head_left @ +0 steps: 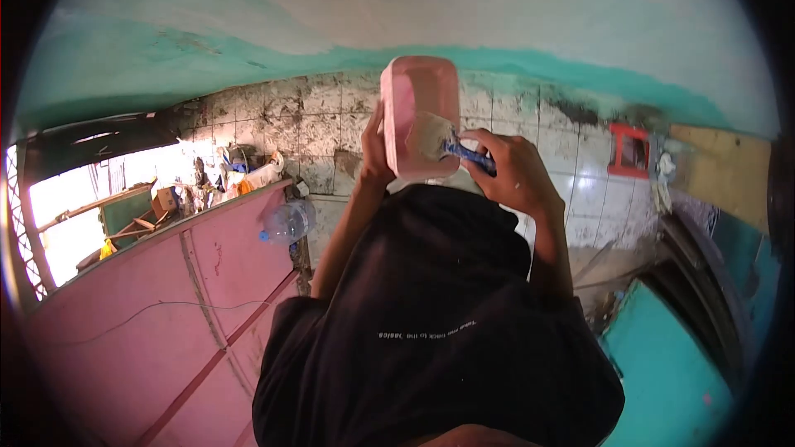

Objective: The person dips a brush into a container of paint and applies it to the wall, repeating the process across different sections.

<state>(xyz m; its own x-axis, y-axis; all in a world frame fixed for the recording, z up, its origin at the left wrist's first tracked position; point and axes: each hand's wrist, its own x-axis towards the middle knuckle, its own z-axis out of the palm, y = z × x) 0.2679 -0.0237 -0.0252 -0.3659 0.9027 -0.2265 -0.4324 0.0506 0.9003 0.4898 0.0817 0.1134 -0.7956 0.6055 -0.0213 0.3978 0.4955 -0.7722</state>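
Left hand grasping pink plastic tub by its side, tub held up over dirty tiled floor. Right hand closed round blue handle of paintbrush; pale, coated bristle end is at the tub opening, contact with the inside unclear. Tub contents can't be made out. Clear plastic bottle, blue cap, beside pink panel on left. Red frame-like object on right. Wall ahead, pale with turquoise band.
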